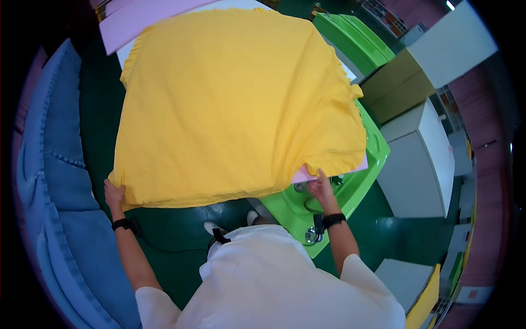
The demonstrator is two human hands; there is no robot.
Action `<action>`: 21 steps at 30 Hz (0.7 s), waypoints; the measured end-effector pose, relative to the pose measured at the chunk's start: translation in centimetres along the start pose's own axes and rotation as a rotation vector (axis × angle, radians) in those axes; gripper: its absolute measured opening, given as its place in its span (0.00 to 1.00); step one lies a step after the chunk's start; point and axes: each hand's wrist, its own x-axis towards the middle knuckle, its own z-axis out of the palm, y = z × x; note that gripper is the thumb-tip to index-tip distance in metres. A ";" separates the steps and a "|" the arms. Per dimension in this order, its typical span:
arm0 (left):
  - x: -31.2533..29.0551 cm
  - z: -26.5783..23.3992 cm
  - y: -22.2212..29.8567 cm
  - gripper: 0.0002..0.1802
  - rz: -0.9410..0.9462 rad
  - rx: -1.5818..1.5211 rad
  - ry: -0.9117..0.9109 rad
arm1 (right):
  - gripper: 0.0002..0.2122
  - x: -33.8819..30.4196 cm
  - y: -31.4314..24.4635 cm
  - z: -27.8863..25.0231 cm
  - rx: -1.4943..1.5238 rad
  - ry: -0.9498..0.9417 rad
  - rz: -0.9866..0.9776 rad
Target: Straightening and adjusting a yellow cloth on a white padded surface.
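A large yellow cloth (219, 104) with a gathered, ruffled edge lies spread out in front of me, mostly smooth, with folds toward its right side. At its near left corner, my left hand (114, 194) is closed on the cloth. My right hand (323, 189) pinches the near edge toward the right, where the fabric is bunched up. Next to those fingers, part of a pink panel (303, 175) shows from under the cloth. Whatever else supports the cloth is mostly hidden; a white edge shows at its far side.
A green sink unit (296, 216) with metal fittings stands under the right side of the cloth. To the left runs a blue padded sofa (68, 186). White cabinets (413, 164) and a green unit (350, 41) are at right. A pink board (126, 27) lies at the far left.
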 end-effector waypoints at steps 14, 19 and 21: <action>-20.1 9.5 19.6 0.12 0.585 -0.108 -0.657 | 0.20 7.4 -2.2 -7.6 -0.846 0.903 -0.466; -22.6 12.6 23.4 0.12 0.723 0.023 -0.947 | 0.09 12.8 -1.0 -12.0 -0.855 0.874 -0.358; -23.8 13.7 25.2 0.11 0.728 0.077 -0.960 | 0.09 14.7 -0.4 -13.3 -0.709 0.754 -0.315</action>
